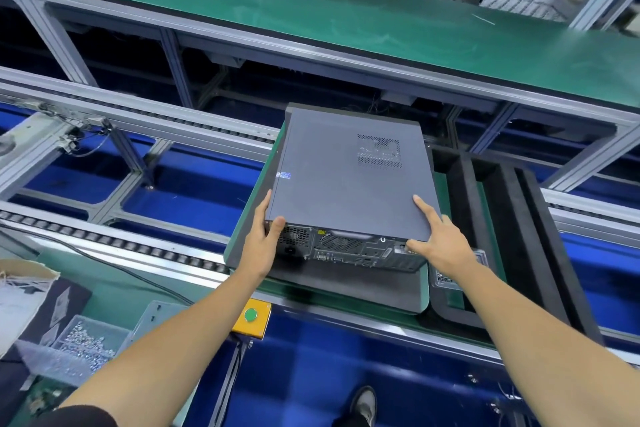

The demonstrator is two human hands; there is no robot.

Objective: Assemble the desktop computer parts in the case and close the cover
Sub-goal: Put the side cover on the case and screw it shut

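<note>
The computer case (349,184) lies flat on the green pallet (249,215) at twelve o'clock from me, its grey cover (332,191) on top. My left hand (265,239) grips its near corner at eleven o'clock; my right hand (440,239) rests spread across the corner at one o'clock, index finger straight on the cover, thumb on the rear panel (346,248)

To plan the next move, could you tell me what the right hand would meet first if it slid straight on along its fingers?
Probably nothing soon: the right hand points up along the case cover, left of the black foam tray.
</note>
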